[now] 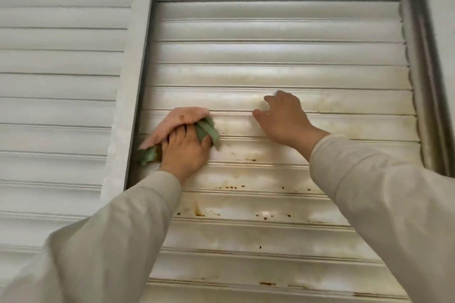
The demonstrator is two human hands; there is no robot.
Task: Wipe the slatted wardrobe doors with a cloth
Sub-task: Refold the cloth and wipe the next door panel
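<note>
Left hand (pixel 186 149) grips pink-green cloth (pixel 178 122), pressing it to the stained slatted door (pixel 278 56) near its left edge. Right hand (pixel 283 118) released, fingers spread loosely on the slats beside it. Brown specks (pixel 229 187) below.

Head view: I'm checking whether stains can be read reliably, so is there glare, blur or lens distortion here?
Head view: soft glare bands on the middle door's upper slats; the cloth and left hand are slightly motion-blurred; wide-angle distortion tilts the frames; brown specks lower down stay legible.
</note>
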